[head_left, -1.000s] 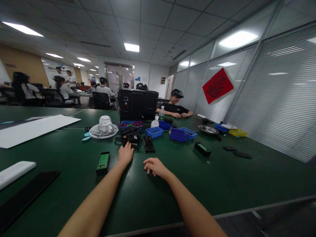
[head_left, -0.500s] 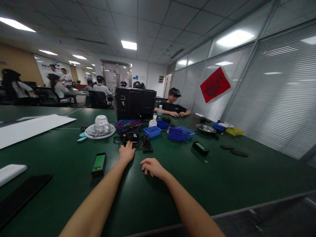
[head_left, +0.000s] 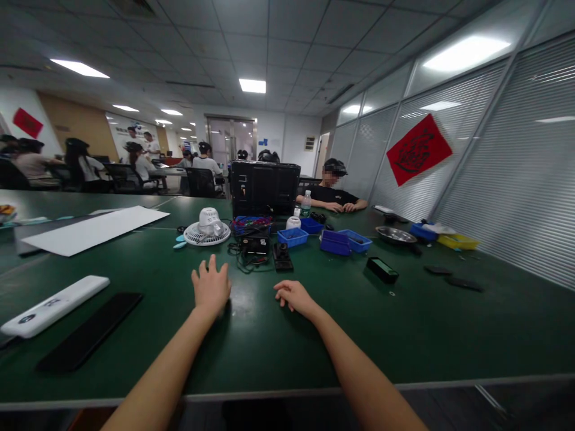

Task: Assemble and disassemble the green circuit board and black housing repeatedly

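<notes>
My left hand [head_left: 211, 287] is over the green tabletop with its fingers spread; the black box with a green circuit board seen there earlier is out of sight, and I cannot tell whether the hand touches it. To its right, my right hand [head_left: 294, 296] hovers low or rests on the table, fingers loosely bent and apart, holding nothing visible. Beyond the hands lie a black device with cables [head_left: 254, 245] and a small black camera-like unit on a base [head_left: 283, 256]. A second black box with a green inside [head_left: 381, 270] sits farther right.
White fan parts [head_left: 207, 228], blue bins [head_left: 293, 237] and a black monitor-like housing [head_left: 265, 188] stand toward the back. A metal bowl [head_left: 396, 235] is at right. At left lie a white power strip-like bar [head_left: 56, 306] and a black panel [head_left: 90, 331]. A person [head_left: 333, 190] sits opposite.
My left hand has come back from the black cabled device and moved left, over the spot of the near circuit-board box. The right hand keeps its place; the view has turned left.
</notes>
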The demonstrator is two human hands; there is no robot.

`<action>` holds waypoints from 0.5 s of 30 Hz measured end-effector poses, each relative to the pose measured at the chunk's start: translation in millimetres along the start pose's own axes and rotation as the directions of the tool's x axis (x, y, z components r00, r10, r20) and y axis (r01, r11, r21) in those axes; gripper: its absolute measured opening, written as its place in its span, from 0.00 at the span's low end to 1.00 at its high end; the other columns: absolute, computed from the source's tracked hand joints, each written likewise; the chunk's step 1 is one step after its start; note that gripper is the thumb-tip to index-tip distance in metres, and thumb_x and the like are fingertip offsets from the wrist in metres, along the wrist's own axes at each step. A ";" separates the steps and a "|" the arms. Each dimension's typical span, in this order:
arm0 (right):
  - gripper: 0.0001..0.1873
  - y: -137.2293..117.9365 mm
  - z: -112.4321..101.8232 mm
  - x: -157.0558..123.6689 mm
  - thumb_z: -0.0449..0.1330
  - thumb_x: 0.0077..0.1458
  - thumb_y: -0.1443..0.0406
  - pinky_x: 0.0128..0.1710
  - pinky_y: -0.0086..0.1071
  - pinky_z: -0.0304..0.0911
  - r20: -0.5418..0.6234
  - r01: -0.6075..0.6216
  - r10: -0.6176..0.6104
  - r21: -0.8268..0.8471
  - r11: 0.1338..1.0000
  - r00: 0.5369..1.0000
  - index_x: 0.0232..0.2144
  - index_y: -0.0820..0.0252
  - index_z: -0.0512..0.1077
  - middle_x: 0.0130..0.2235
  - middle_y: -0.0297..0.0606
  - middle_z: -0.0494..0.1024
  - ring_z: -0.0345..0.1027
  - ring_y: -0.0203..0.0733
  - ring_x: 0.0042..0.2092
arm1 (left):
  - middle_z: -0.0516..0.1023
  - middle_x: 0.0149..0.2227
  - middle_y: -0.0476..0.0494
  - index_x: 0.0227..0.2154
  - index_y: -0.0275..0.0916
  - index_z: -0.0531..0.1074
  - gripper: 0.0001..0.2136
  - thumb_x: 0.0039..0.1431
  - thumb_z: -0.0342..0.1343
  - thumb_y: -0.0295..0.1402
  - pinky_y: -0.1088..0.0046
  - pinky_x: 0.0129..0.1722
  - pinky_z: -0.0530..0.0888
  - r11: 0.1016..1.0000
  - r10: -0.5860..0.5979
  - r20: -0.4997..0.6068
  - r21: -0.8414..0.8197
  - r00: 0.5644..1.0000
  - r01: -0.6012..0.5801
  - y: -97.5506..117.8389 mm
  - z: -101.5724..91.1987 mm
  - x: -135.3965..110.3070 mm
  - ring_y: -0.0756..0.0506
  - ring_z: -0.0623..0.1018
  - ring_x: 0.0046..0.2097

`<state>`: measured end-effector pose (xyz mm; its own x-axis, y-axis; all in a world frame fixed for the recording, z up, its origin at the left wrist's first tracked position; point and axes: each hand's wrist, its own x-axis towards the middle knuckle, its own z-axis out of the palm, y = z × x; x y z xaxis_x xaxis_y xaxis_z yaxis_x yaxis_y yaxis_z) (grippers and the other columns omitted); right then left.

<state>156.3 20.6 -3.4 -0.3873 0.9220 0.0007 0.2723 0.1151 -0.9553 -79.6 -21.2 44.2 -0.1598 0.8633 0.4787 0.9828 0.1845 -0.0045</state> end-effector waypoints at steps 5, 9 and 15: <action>0.12 -0.1 -0.9 -1.4 0.51 0.45 0.69 0.11 0.20 0.51 -0.038 0.018 -0.018 0.017 1.000 0.999 0.35 0.65 0.68 0.27 0.33 0.72 0.62 0.28 0.19 | 0.58 0.56 0.28 0.54 0.40 0.59 0.21 0.56 0.44 0.34 0.64 0.40 0.68 0.994 -0.105 0.222 0.011 0.969 0.106 -28.4 8.3 -8.0 0.38 0.72 0.46; 0.12 -0.9 -1.7 -3.0 0.51 0.45 0.70 0.11 0.20 0.52 -0.061 0.044 -0.042 0.034 0.998 0.997 0.34 0.65 0.67 0.27 0.33 0.71 0.62 0.28 0.19 | 0.58 0.56 0.28 0.55 0.36 0.56 0.23 0.55 0.43 0.33 0.67 0.38 0.69 0.986 -0.159 0.210 -0.009 0.965 0.165 -50.0 6.1 -7.8 0.39 0.73 0.44; 0.11 -0.7 -1.5 -2.7 0.50 0.44 0.71 0.11 0.20 0.51 -0.097 0.033 -0.029 0.044 0.998 0.995 0.33 0.65 0.67 0.26 0.33 0.71 0.61 0.28 0.18 | 0.63 0.51 0.27 0.54 0.27 0.53 0.31 0.52 0.47 0.45 0.66 0.43 0.67 0.951 -0.302 0.095 -0.041 0.948 0.307 -84.6 -1.4 -12.9 0.37 0.69 0.48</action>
<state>158.5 18.6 -2.4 -0.3077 0.9498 0.0570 0.2201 0.1293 -0.9669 -160.5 -48.6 39.6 -0.4575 0.8078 0.3717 0.8891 0.4214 0.1786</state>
